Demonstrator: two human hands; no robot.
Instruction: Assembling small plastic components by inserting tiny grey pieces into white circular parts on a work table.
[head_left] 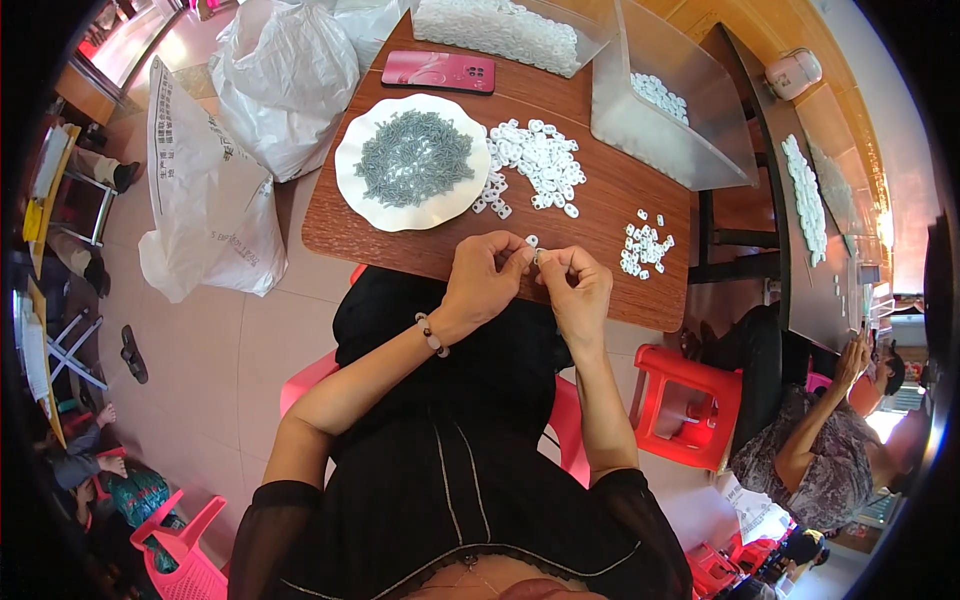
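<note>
The wooden table (600,215) carried everything, its near edge bowed by the lens. On it, farthest from the person, stood a clear plastic bin (660,130) with white pieces inside, and beside a red phone (438,72) a scalloped white plate (362,190) heaped with small grey parts (413,157). Just right of the plate lay a loose pile of white rings (537,160); a smaller scatter of white pieces (643,247) lay well apart, nearer the right edge.

Above the near edge of the table the two hands met. The left hand (485,280), a bead bracelet on its wrist, and the right hand (578,285) each had fingertips pinched closed on one small white piece (538,256), held between them, touching both. The piece was too small to tell its long axis. Both hands were equally near it; the ring pile lay straight ahead of them, the plate ahead and to the left, closer to the left hand.
</note>
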